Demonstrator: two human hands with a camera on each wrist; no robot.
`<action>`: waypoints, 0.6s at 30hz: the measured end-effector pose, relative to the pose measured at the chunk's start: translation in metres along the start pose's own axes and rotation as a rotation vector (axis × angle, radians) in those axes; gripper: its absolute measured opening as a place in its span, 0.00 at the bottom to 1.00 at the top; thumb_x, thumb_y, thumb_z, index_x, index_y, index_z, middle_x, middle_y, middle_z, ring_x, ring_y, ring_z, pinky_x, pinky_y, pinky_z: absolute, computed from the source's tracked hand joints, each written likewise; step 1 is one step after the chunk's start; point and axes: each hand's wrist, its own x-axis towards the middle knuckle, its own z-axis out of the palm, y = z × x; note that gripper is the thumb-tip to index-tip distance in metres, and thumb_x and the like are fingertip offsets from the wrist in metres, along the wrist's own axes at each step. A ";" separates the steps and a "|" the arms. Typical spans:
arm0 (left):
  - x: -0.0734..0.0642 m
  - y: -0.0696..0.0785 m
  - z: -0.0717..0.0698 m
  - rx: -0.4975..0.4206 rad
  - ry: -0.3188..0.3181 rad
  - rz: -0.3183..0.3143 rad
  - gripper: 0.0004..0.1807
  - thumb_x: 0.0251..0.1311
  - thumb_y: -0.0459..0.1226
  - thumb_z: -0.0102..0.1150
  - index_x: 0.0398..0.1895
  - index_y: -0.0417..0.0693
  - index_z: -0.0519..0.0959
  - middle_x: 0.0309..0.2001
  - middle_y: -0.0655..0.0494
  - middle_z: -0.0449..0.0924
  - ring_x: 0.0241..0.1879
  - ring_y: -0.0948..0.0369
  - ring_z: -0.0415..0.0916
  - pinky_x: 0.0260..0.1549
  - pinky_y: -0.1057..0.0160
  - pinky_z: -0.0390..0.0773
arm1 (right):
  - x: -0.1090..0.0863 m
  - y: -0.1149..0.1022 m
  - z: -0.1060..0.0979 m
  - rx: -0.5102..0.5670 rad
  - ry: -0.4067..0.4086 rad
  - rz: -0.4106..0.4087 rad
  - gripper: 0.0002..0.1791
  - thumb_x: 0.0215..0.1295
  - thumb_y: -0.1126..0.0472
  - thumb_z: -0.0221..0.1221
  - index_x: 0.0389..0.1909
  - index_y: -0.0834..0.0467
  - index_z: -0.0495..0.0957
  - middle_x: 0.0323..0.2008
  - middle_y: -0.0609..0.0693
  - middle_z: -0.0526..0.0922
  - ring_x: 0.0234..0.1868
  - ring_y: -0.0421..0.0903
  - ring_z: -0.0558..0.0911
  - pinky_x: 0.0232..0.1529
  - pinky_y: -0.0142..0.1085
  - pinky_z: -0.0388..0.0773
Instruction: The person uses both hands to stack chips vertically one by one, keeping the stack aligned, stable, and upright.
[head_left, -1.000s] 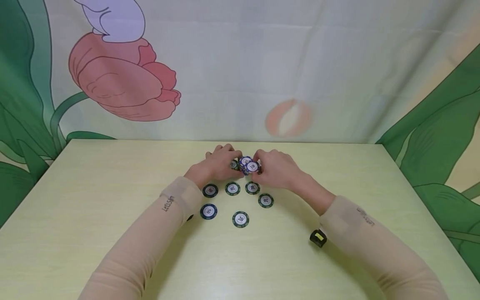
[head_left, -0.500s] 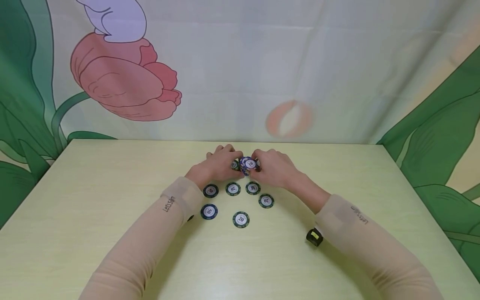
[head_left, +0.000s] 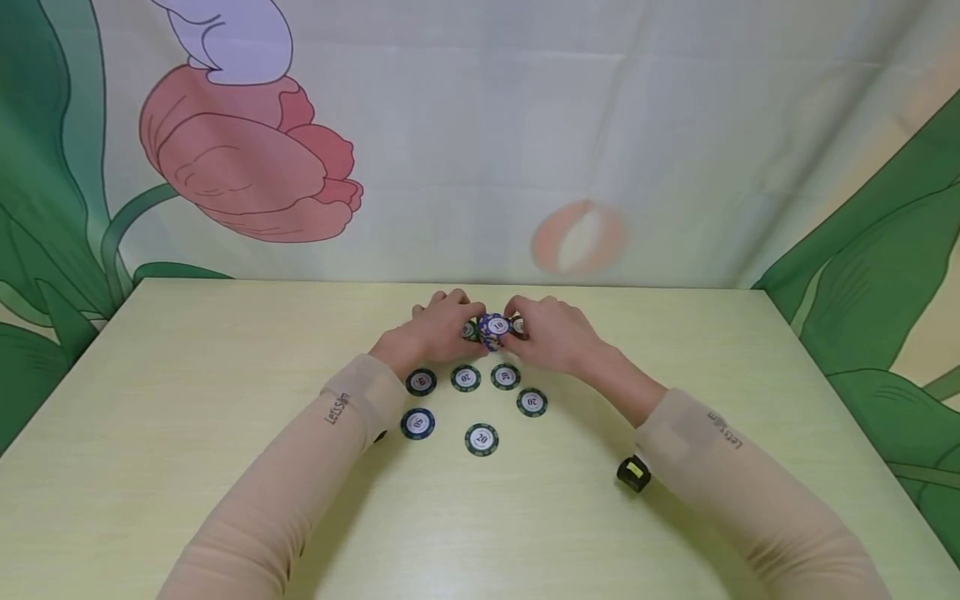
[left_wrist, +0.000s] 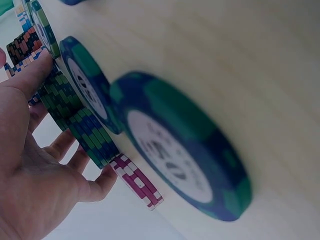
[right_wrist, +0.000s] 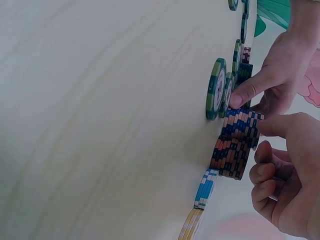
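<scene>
A stack of purple-blue poker chips (head_left: 496, 330), its top chip marked 10, stands between both hands near the table's far edge. My left hand (head_left: 447, 327) holds the stack's left side, thumb low at the front, as the right wrist view shows. Its other fingers lie behind the green chip stack (left_wrist: 61, 100) and the blue-green stack (left_wrist: 92, 137). Thumb and index finger of my right hand (head_left: 557, 335) pinch the top of the purple-blue stack; its remaining fingers are curled in the right wrist view. A black-and-orange chip stack (right_wrist: 230, 158) stands directly beside it.
Several loose chips lie flat in front, among them a green 20 chip (head_left: 482, 439) and a blue-green 50 chip (head_left: 417, 423). The row continues with light-blue chips (right_wrist: 205, 189), yellow chips (right_wrist: 191, 224) and maroon chips (left_wrist: 136, 181). A patterned curtain (head_left: 450, 150) hangs behind the table.
My right hand has moved slightly left, then back. The top 10 chip, earlier offset to the right, now sits lined up on the purple-blue stack. My left hand has stayed in place.
</scene>
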 end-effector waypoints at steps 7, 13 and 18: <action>-0.001 0.001 -0.001 0.002 -0.006 -0.001 0.36 0.68 0.53 0.64 0.75 0.53 0.68 0.68 0.44 0.65 0.64 0.45 0.60 0.62 0.32 0.61 | 0.001 0.000 0.001 -0.002 0.011 -0.023 0.16 0.71 0.55 0.64 0.53 0.59 0.80 0.18 0.45 0.75 0.18 0.40 0.71 0.19 0.35 0.65; -0.002 0.001 -0.001 0.008 -0.009 -0.004 0.36 0.68 0.53 0.64 0.76 0.53 0.67 0.68 0.45 0.64 0.64 0.45 0.60 0.62 0.32 0.61 | 0.002 -0.002 0.002 -0.009 0.004 -0.016 0.16 0.73 0.55 0.63 0.54 0.59 0.80 0.20 0.45 0.77 0.20 0.41 0.73 0.20 0.35 0.68; -0.001 0.001 0.000 0.017 -0.011 -0.006 0.38 0.68 0.53 0.63 0.77 0.52 0.66 0.69 0.44 0.64 0.65 0.45 0.60 0.62 0.32 0.60 | 0.003 -0.002 0.003 -0.007 0.002 -0.009 0.16 0.73 0.54 0.63 0.55 0.59 0.80 0.22 0.45 0.79 0.21 0.42 0.75 0.22 0.35 0.70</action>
